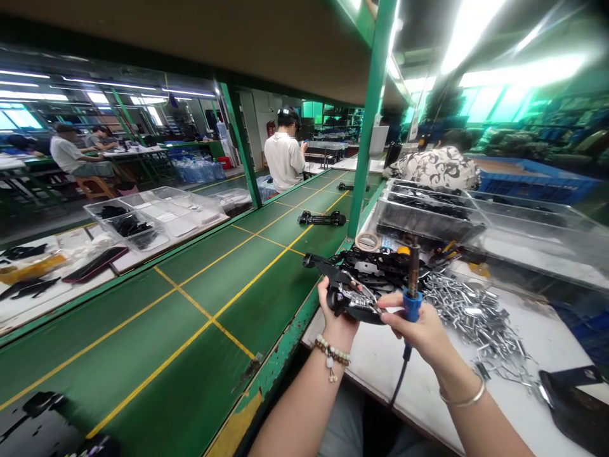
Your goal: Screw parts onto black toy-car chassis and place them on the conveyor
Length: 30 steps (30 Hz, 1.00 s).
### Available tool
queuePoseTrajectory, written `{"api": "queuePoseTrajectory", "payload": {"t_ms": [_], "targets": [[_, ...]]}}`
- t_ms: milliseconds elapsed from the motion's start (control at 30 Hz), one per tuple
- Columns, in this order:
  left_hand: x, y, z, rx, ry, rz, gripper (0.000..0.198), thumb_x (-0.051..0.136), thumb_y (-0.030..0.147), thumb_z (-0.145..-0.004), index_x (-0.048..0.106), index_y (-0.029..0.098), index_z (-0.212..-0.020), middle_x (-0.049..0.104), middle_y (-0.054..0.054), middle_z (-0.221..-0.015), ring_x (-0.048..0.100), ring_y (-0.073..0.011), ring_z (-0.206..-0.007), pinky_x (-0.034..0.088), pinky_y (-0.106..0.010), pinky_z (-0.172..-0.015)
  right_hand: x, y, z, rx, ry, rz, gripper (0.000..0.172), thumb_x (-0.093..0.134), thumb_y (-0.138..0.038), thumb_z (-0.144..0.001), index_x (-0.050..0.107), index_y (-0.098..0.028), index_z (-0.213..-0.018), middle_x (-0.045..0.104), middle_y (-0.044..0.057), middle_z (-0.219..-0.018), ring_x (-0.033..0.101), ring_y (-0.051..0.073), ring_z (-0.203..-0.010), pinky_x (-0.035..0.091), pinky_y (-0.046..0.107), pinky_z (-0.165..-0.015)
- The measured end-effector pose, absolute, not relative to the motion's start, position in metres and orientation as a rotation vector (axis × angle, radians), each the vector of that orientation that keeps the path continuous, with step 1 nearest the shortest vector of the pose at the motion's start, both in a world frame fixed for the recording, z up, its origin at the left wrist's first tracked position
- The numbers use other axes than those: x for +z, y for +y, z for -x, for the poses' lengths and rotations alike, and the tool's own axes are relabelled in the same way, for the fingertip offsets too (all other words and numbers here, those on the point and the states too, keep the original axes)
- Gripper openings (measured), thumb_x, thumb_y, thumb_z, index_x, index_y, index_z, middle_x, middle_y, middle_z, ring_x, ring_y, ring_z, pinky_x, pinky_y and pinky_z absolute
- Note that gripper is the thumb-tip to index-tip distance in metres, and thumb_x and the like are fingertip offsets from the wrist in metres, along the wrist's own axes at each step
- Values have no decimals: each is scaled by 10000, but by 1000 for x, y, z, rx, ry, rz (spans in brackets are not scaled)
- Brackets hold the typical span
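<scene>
My left hand (pixel 334 309) is closed round a black plastic chassis part (pixel 349 287), held above the edge of the white bench (pixel 380 362). My right hand (pixel 419 330) grips a soldering iron (pixel 412 279) by its blue handle, tip pointing up, with its cord hanging down below the hand. The forefinger of that hand reaches over to touch the black part. A heap of small shiny metal pieces (pixel 471 317) lies on the bench just right of my hands.
A green conveyor belt (pixel 200 298) with yellow lines runs on my left, carrying black parts (pixel 322 219). Clear trays (pixel 428 212) and a tape roll (pixel 368 241) lie behind my hands. A green post (pixel 368 127) rises near them. Other people sit farther along.
</scene>
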<state>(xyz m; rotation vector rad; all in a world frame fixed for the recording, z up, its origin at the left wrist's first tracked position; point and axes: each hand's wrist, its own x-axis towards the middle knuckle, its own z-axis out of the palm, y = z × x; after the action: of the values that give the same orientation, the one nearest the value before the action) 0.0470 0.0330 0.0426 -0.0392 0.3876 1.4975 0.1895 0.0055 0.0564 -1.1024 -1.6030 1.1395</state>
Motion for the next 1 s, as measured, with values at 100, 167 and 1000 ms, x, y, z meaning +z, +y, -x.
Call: {"api": "queuePoseTrajectory", "payload": {"t_ms": [100,167,1000], "targets": [[45,31,-49,1525,401,57,320,552,484,-704,585,167,-676,583,-18,-605,577,-168,-583,460,-301,-653,56,3,-186,1159,-1604,1060,288,699,-433,-707,684,-175,-834,637,88,-975,477,86,-478,432,248,-374],[47,30,-50,1534,406,65,304,563,473,-701,586,170,-689,589,-12,-615,579,-162,-585,458,-293,-655,55,2,-185,1163,-1619,1045,256,703,-410,-713,695,-184,-832,642,84,-962,493,97,-503,437,240,-370],[43,21,-52,1478,370,24,339,582,475,-720,625,144,-779,624,-30,-686,598,-156,-602,461,-279,-612,56,-5,-188,1043,-1681,1088,204,648,-384,-785,684,-206,-879,649,56,-964,490,81,-485,427,230,-401]]}}
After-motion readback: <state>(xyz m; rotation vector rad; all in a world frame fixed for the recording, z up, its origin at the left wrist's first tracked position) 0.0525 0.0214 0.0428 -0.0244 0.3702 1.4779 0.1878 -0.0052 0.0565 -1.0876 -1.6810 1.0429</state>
